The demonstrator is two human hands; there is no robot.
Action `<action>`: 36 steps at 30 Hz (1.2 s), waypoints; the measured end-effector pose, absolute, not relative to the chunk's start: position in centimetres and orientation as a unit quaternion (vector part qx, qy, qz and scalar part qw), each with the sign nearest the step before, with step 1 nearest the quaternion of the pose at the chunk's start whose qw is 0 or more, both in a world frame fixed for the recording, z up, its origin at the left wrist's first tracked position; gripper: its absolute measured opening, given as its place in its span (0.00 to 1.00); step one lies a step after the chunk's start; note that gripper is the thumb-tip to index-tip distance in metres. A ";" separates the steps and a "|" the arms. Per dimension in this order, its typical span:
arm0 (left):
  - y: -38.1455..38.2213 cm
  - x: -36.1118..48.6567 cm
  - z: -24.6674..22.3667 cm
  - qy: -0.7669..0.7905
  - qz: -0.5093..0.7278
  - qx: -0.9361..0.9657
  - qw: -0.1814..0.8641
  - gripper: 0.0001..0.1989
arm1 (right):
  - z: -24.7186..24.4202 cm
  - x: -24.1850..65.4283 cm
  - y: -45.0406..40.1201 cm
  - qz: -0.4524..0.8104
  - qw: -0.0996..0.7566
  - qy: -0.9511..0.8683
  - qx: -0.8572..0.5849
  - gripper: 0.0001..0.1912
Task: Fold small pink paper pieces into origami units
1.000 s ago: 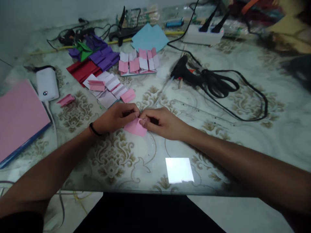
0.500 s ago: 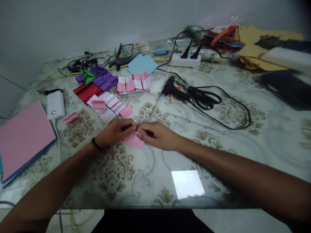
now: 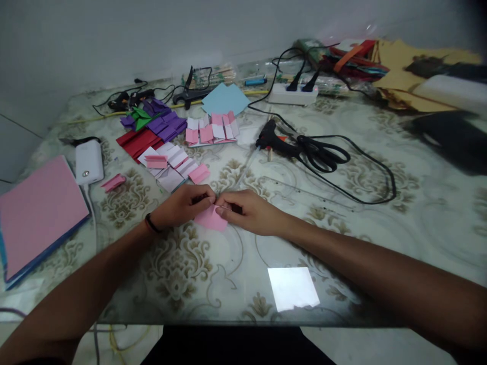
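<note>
Near the middle of the table, my left hand (image 3: 190,202) pinches the upper edge of a small pink paper (image 3: 211,219). My right hand (image 3: 243,210) grips the same paper from the right, its fingertips touching those of my left hand. The lower part of the paper shows below the fingers; its upper edge is hidden. Just beyond my left hand lie folded white and pink papers (image 3: 173,165). A separate folded pink piece (image 3: 114,182) rests to their left.
A black glue gun (image 3: 276,141) with a looped cable lies beyond my right hand, near a clear ruler (image 3: 304,191). A white power strip (image 3: 292,95) stands at the back. Pink sheets (image 3: 41,213) and a white power bank (image 3: 89,161) are at left.
The view has shifted slightly, so the table's things appear a little further right. Both hands keep nearly the same hold on the pink paper.
</note>
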State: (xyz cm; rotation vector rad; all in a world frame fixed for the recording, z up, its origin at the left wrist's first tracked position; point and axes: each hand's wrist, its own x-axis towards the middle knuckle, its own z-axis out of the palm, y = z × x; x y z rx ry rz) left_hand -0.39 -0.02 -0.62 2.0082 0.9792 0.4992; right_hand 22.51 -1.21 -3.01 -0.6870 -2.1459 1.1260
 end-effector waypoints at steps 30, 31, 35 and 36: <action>0.0 -0.5 -0.6 0.392 0.196 0.796 0.417 0.13 | -3.2 22.4 -1.2 0.432 0.304 -0.807 -0.263 0.12; 0.0 -0.4 -0.6 0.393 0.195 0.796 0.416 0.13 | -3.2 22.4 -1.2 0.432 0.304 -0.807 -0.263 0.12; 0.1 -0.5 -0.6 0.395 0.193 0.799 0.410 0.12 | -3.1 22.4 -1.2 0.434 0.300 -0.807 -0.264 0.12; 0.1 -0.5 -0.6 0.396 0.193 0.799 0.410 0.12 | -3.1 22.4 -1.2 0.433 0.300 -0.807 -0.265 0.13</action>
